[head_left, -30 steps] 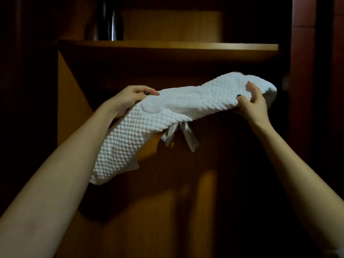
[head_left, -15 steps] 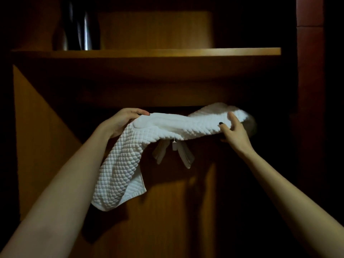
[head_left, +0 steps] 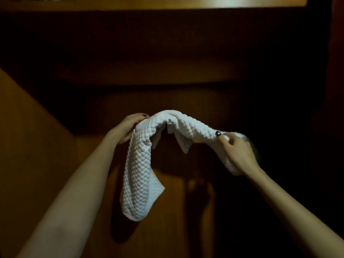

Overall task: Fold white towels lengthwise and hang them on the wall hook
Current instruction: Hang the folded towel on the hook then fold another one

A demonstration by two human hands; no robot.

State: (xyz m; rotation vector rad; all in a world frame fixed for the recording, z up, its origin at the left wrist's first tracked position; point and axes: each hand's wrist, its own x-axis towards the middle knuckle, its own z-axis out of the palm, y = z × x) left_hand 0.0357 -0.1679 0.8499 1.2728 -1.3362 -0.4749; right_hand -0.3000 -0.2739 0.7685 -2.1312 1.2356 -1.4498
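Within the last second, the folded white quilted towel [head_left: 141, 164] has been lowered to arch over the small silver metal wall hook [head_left: 169, 120], with the left hand [head_left: 128, 127] and right hand [head_left: 238, 151] each still gripping one side, so hanging looks nearly done.

- Your towel [head_left: 138, 175] is white cloth, matt, with a raised quilted scale pattern.
- Your hook [head_left: 169, 120] has a shiny metal knob.
- The wall panel [head_left: 37, 138] and shelf [head_left: 167, 3] look like smooth brown wood.
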